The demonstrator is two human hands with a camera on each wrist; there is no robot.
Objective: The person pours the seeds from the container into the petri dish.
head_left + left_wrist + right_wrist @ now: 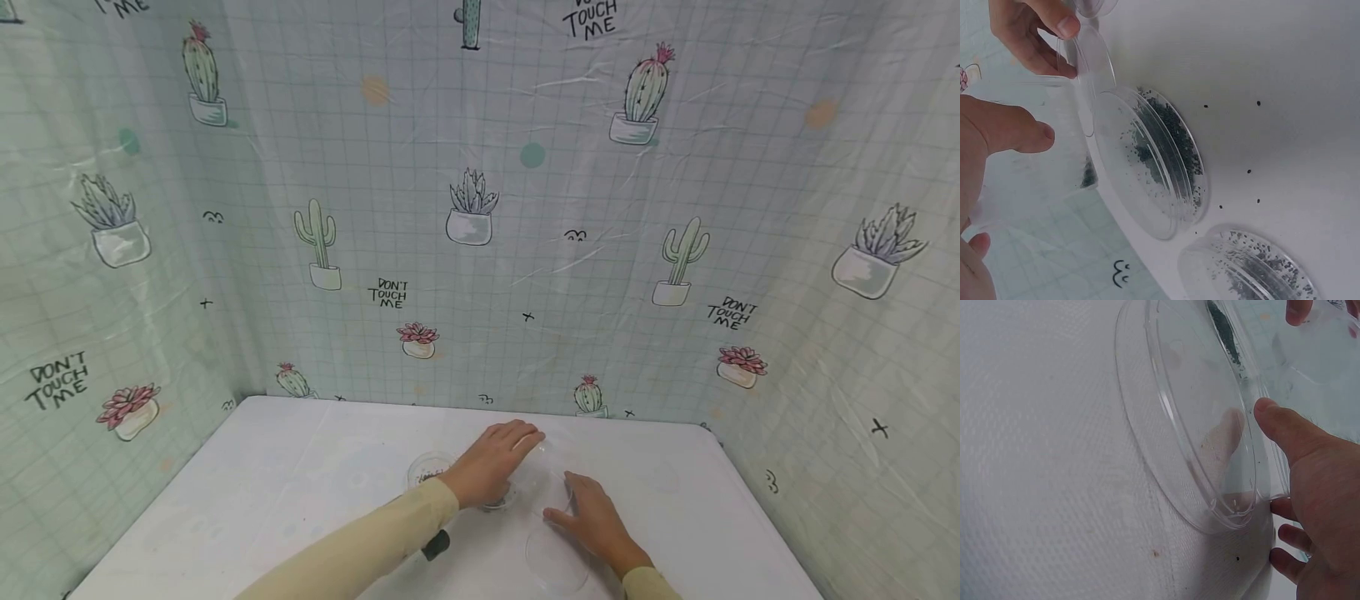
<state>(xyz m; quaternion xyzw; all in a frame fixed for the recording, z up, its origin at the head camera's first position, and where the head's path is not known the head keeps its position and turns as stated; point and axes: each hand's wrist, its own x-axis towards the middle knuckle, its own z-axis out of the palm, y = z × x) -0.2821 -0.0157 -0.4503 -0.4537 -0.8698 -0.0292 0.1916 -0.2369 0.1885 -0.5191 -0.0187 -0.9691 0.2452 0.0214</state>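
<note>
A clear plastic container (1035, 169), with dark grains showing at one lower corner, stands between my two hands. My left hand (491, 462) holds its far-left side from above, thumb (1034, 134) lying across the clear wall. Around its near-right side, my right hand (596, 521) grips low, thumb (1272, 415) on the edge and fingertips by the base. Beside my left hand are a clear round dish (1141, 181) of dark grains and another grain-filled dish (427, 467). A clear round dish (1166, 425) without grains lies in front of my right hand.
Several dark grains (1249, 171) are scattered on the white table (300, 500). A small dark object (436, 544) lies beside my left forearm. A patterned curtain (480, 275) surrounds the table's back and sides.
</note>
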